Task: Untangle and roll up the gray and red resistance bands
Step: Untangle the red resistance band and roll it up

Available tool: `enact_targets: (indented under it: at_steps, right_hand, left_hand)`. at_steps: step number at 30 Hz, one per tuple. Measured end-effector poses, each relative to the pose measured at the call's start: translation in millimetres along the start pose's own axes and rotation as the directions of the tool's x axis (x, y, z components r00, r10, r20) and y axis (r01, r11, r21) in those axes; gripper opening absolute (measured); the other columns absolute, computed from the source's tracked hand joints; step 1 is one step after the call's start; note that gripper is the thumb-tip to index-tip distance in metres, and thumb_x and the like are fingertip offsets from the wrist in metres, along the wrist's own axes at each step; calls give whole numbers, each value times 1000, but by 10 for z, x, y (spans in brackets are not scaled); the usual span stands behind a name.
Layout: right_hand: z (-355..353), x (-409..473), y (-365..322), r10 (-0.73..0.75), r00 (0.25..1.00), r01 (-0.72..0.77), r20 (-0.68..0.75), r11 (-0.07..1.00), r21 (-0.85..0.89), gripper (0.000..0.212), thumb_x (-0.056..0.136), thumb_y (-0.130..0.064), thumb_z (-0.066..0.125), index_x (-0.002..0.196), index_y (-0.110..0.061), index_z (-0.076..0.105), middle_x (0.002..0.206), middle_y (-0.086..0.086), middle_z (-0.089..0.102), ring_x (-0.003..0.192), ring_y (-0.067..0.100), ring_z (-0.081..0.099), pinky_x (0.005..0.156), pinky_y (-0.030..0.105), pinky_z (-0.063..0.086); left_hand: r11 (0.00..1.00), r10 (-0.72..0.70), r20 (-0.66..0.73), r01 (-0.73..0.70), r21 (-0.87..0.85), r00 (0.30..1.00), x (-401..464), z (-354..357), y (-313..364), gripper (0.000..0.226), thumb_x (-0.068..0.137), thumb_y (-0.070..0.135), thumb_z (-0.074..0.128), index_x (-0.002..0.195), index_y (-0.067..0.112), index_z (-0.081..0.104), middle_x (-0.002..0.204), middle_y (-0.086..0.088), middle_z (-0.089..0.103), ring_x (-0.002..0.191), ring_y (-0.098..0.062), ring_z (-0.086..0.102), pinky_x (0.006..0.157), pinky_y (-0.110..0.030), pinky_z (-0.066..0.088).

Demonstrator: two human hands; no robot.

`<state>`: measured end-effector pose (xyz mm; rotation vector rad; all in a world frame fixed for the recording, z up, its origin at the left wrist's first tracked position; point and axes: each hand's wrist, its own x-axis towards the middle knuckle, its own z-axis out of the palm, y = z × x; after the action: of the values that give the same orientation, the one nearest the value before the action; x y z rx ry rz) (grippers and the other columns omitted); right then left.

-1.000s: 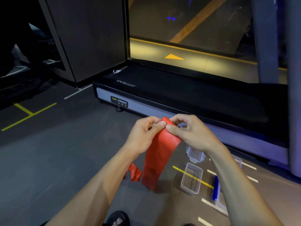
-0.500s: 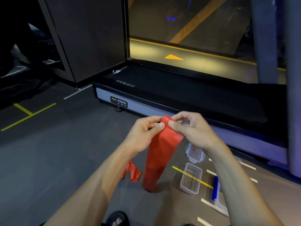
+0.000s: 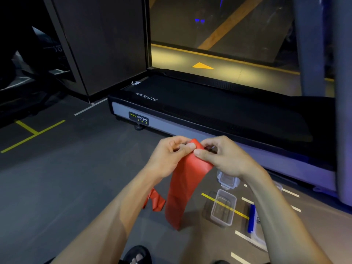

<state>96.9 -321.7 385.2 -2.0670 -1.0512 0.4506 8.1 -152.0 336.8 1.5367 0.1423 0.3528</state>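
One red band (image 3: 182, 187), left hand (image 3: 167, 159) and right hand (image 3: 224, 159) grip pinching it, perhaps two tubs (image 3: 222, 208)

The red band (image 3: 187, 180) at centre looks like smooth, thin rubber with a dull sheen. Lower right, the tub (image 3: 223, 207) is clear glossy plastic. The floor (image 3: 66, 178) is matt grey; the treadmill belt (image 3: 209, 107) matt black.

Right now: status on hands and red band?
Left hand and right hand both pinch red band at its top end. Rest hangs free. Gray band not visible.
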Motion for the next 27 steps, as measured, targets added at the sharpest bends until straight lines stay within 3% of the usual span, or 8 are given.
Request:
enact_targets:
  at_steps: [5,7,10,16,20,24,27]
  right_hand:
    - [4,23,-2,56,992,-32,-110,977,210,11,92,-29,77,101,-23,73,86,15,72,73,29,66,76,45,53]
    - [2,18,-21,64,990,-29,-127,964,265,12,93,-22,76,103,-16,71,93,24,71,74,25,65,75,44,52]
    - [-10,15,-16,26,992,5,-124,970,245,12,96,-27,72,101,-16,74,94,15,76,86,35,72,85,54,55]
    - [18,10,-1,30,997,-22,-72,993,114,14,102,-32,63,103,-26,76,94,-3,77,91,21,73,92,53,55]
    - [27,15,-2,24,995,-15,-100,996,83,8,94,-32,73,101,-30,77,95,-1,76,78,14,69,87,50,57]
    - [34,47,-10,83,983,-62,-162,989,134,15,93,-25,75,108,-22,74,94,15,73,72,23,66,77,44,57]
    - [21,41,-40,118,974,-72,-193,971,228,19,95,-20,73,113,-15,68,88,13,71,71,17,62,68,31,49]
  left_hand:
    - [999,1,45,1,-48,999,3,-40,-11,32,94,20,69,117,-2,69,102,-37,69,92,-32,66,89,-42,52]
    - [999,-2,40,3,-46,999,5,-45,-9,31,94,18,67,117,-2,69,104,-36,70,93,-34,67,91,-47,53]
    - [999,2,41,0,-49,999,10,-45,-5,28,97,20,68,120,4,70,106,-41,66,94,-34,65,92,-48,51]
    - [1000,24,-13,-23,11,1000,-11,-36,-29,20,95,19,69,111,7,73,97,-31,72,86,-28,67,87,-45,52]
    - [998,47,-46,-45,52,998,11,-23,-41,19,93,21,73,108,9,74,87,-20,76,80,-23,68,86,-45,53]
    - [999,39,18,-39,31,999,10,-34,-34,22,97,15,68,118,7,71,83,-9,75,84,-20,68,87,-37,54]
    - [999,40,52,-41,6,998,18,-45,-29,25,100,9,62,123,5,68,98,-19,77,93,-28,71,92,-40,55]
